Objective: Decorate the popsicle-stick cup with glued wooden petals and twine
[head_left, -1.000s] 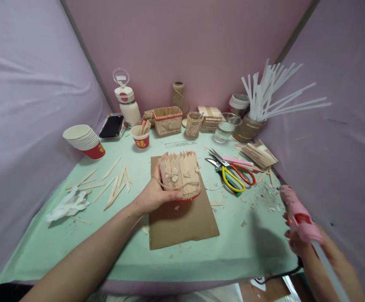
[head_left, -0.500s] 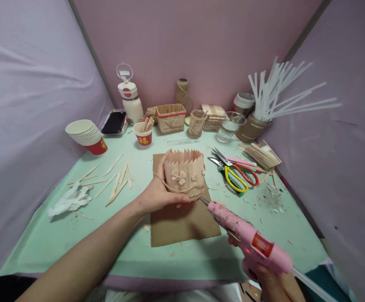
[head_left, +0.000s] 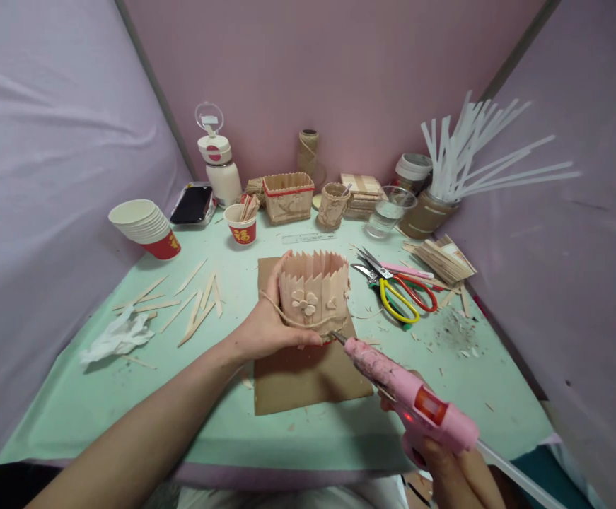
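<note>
My left hand (head_left: 268, 322) is wrapped round the left side of a cup-shaped holder (head_left: 321, 286) made of pale wooden sticks with a jagged top rim. Wooden petals form a flower on its front, and a thin twine (head_left: 308, 325) runs along its lower part. In my right hand (head_left: 440, 452) is a pink hot glue gun (head_left: 408, 396), with a small red light glowing and a white glue stick out of its back. Its metal nozzle is at the holder's lower right front, by the base. Beneath the holder lies a brown cardboard sheet (head_left: 310, 385).
Scissors with yellow and red handles (head_left: 397, 300) lie to the right. Loose wooden sticks (head_left: 199, 304) and a crumpled tissue (head_left: 119, 339) are at left. Behind stand paper cups (head_left: 146, 230), a stick basket (head_left: 288, 201), a water bowl (head_left: 387, 215) and a jar of glue sticks (head_left: 429, 212).
The glue gun has moved left and slightly up, its nozzle sliding along the holder's base. My left hand has shifted the holder slightly to the right.
</note>
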### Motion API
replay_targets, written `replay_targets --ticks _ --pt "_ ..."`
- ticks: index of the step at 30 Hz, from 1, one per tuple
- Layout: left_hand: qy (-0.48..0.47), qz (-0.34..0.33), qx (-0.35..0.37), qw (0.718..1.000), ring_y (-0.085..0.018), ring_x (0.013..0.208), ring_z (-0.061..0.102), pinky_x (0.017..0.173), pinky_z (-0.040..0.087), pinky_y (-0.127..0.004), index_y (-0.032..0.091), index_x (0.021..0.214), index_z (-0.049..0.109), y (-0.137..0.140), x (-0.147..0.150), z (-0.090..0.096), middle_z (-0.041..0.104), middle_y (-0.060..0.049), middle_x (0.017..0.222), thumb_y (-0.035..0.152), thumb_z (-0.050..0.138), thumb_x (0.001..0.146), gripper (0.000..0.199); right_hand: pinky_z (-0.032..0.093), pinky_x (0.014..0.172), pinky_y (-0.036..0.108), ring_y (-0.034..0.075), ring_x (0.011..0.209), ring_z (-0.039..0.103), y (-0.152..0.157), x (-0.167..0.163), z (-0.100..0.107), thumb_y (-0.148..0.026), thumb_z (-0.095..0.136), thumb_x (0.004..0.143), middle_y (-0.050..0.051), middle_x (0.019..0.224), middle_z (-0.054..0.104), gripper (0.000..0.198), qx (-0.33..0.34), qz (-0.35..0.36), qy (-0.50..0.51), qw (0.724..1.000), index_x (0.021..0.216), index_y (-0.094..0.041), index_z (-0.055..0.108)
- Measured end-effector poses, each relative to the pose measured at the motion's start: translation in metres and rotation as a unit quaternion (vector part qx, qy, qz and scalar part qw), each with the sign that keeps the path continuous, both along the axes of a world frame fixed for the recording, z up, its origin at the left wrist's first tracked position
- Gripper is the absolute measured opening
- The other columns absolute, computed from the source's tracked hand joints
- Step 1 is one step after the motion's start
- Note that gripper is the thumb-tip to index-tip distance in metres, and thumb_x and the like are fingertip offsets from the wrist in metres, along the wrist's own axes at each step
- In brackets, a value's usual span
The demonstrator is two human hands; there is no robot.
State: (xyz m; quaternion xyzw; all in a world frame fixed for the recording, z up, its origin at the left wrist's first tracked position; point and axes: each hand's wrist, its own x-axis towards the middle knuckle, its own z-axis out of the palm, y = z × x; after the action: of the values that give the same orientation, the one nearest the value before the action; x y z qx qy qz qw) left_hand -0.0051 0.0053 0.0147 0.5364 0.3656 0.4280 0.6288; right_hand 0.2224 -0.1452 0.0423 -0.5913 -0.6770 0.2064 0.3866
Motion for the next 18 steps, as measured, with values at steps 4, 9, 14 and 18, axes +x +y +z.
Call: replay_targets --ticks 4,9,14,18 --pt "0.009 -0.004 0.001 1.0 -0.034 0.133 0.047 0.11 0.039 -0.05 0.031 0.153 0.003 0.0 0.0 -0.001 0.045 -0.017 0.146 0.023 0.092 0.052 0.135 0.061 0.06 0.035 0.03 0.08 0.071 -0.001 0.003 -0.007 -0.032 0.044 0.09 0.004 0.083 0.072 0.031 -0.001 -0.008 0.005 1.0 0.107 -0.037 0.069" --pt "0.012 -0.005 -0.001 1.0 -0.034 0.133 0.047 0.109 0.039 -0.05 0.031 0.153 0.003 0.0 0.0 0.0 0.044 -0.017 0.147 0.023 0.092 0.052 0.135 0.06 0.06 0.035 0.029 0.079 0.07 -0.004 0.005 -0.011 -0.035 0.042 0.091 0.004 0.084 0.072 0.03 -0.003 -0.013 0.01 1.0 0.103 -0.036 0.07" --pt "0.017 0.004 0.0 1.0 -0.034 0.133 0.048 0.112 0.036 -0.051 0.031 0.153 0.003 -0.001 0.0 -0.001 0.047 -0.016 0.145 0.02 0.092 0.051 0.136 0.06 0.061 0.035 0.029 0.079 0.069 -0.001 0.005 -0.013 -0.036 0.042 0.091 0.004 0.081 0.07 0.03 -0.006 -0.017 0.011 1.0 0.101 -0.037 0.07" --pt "0.012 0.006 0.002 1.0 -0.035 0.135 0.045 0.113 0.034 -0.052 0.031 0.154 0.006 0.0 0.0 -0.001 0.047 -0.016 0.145 0.019 0.092 0.049 0.136 0.059 0.064 0.037 0.03 0.079 0.068 0.002 0.002 -0.008 -0.038 0.041 0.091 0.004 0.078 0.069 0.03 0.001 -0.01 0.004 1.0 0.099 -0.036 0.07"
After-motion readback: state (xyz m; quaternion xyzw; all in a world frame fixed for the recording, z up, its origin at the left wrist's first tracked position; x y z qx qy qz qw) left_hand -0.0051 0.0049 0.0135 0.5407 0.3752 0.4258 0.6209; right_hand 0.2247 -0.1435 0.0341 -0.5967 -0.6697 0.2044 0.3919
